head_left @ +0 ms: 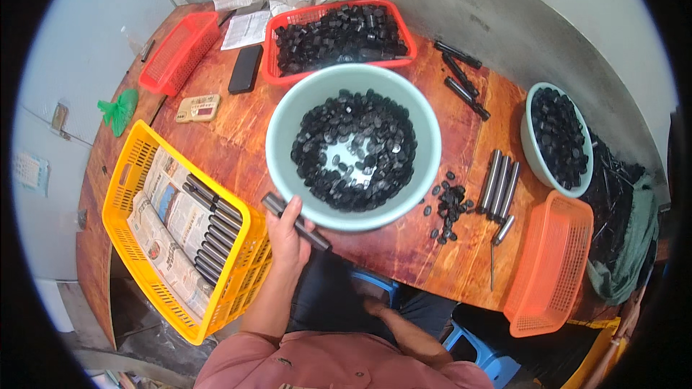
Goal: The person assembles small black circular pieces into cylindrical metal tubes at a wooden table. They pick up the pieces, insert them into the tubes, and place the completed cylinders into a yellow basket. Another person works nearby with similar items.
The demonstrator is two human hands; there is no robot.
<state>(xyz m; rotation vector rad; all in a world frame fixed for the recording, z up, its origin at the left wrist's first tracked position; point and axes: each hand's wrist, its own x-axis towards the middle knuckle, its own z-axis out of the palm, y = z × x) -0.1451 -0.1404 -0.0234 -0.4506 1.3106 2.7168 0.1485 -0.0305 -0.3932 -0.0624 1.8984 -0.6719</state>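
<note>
My left hand (285, 234) is closed around a dark grey cylindrical tube (313, 236), held slanted at the table's front edge. Just beyond it stands a large pale green basin (285, 166) with many small black oval pieces (324, 122) inside. To the left, a yellow plastic crate (249, 252) lined with newspaper (162, 223) contains a row of similar dark tubes (216, 241). My right hand (375, 307) hangs low in front of the table, over my lap; its fingers are too dark to make out.
A red basket (270, 65) of black pieces stands behind the basin. On the right are dark tubes (494, 180), loose black pieces (450, 209), an orange basket (551, 266) and a smaller basin (526, 119). A phone (198, 108) and a black box (246, 69) lie left.
</note>
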